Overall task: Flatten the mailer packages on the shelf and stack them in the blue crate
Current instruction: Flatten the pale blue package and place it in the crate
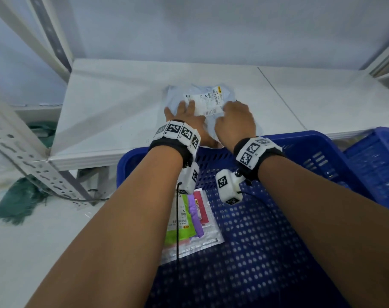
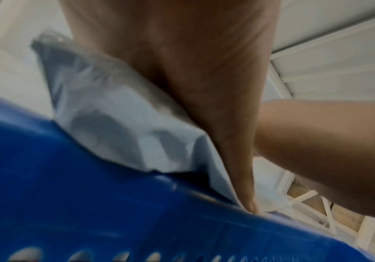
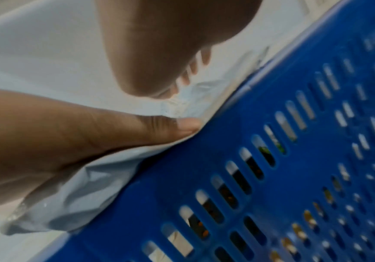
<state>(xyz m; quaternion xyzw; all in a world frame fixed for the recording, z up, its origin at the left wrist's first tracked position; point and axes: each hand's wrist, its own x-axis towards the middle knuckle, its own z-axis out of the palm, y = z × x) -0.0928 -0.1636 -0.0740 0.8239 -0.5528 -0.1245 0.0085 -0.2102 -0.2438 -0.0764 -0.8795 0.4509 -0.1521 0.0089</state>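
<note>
Both hands press flat on a pale blue mailer at the shelf's front edge.

Left hand (image 1: 184,116) lies palm-down with fingers straight and spread on the pale blue mailer (image 1: 202,96); the right hand (image 1: 234,118) rests on it too, fingers bent downward, though whether they pinch the plastic cannot be told. The mailer's near edge hangs over the white shelf (image 1: 113,103) lip and touches the rim of the blue crate (image 1: 300,218), set just below. Bare shelf surface extends to either side of the mailer. One flattened mailer with coloured contents (image 1: 189,225) lies on the crate floor near its left wall.
</note>
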